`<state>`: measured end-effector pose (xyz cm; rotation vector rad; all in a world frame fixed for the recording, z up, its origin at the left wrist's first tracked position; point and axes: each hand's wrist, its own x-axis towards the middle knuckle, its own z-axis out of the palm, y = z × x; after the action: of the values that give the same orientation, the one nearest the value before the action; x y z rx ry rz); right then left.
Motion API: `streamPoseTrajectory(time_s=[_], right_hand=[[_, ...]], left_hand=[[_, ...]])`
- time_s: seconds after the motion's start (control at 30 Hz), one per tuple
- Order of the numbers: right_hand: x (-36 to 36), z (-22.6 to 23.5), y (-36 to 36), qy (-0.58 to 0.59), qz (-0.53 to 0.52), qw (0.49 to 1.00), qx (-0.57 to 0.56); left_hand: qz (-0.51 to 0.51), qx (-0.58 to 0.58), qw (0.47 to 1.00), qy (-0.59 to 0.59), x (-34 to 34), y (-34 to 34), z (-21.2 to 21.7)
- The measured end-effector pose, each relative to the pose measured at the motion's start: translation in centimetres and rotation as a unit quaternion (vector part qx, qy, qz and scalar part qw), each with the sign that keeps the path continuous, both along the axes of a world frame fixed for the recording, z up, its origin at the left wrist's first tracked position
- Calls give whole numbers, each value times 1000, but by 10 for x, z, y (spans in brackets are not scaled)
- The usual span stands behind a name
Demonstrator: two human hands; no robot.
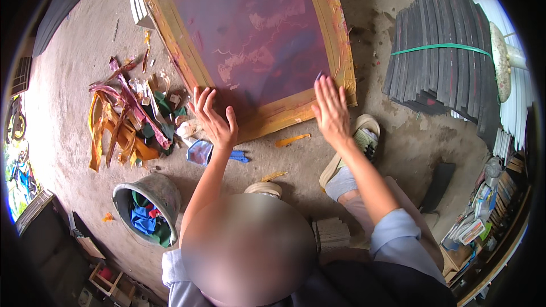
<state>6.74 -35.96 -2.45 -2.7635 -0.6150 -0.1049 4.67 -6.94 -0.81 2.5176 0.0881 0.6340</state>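
Observation:
In front of me is a screen-printing frame (259, 51) with a dark purple mesh and yellow-brown tape along its stained borders. My right hand (331, 108) lies with fingers stretched out over its near right corner, apparently touching the taped border. At the near left border is my left hand (213, 119), fingers spread and nothing in them; I cannot tell whether it touches the frame. Something purple shows at a right fingertip, too small to name. Below my left hand a clear-and-blue piece (200, 152) lies on the floor, partly hidden by my wrist.
Left of the frame lies a heap of torn tape strips and scraps (128, 116). A grey bucket (170, 187) with colored cloths stands nearer me. At right are strapped dark slats (441, 57) and a cluttered tool shelf (472, 227). Tape bits (293, 140) lie near my shoes (364, 142).

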Motion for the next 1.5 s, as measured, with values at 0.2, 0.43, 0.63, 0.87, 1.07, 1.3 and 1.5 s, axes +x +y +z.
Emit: streamPoseTrajectory(time_s=[0.2, 0.43, 0.63, 0.87, 1.07, 1.3, 1.5], right_hand=[[154, 41, 40, -171, -51, 982, 65], [45, 6, -8, -41, 37, 998, 14], [172, 43, 67, -150, -91, 984, 30], [105, 33, 62, -97, 184, 978, 15], [63, 11, 97, -10, 68, 987, 147], [137, 30, 60, -139, -65, 987, 51], [45, 17, 117, -53, 235, 970, 33]], left_hand=[[-17, -30, 999, 7, 4, -14, 1], [-20, -61, 998, -6, 0, -3, 2], [-26, -79, 997, 2, -3, -3, -1], [-32, -101, 994, -8, -3, 7, -1], [-31, -100, 995, 3, -4, 1, -3], [-50, -124, 991, -8, -2, -5, 0], [-41, -133, 990, -11, -4, 6, -3]])
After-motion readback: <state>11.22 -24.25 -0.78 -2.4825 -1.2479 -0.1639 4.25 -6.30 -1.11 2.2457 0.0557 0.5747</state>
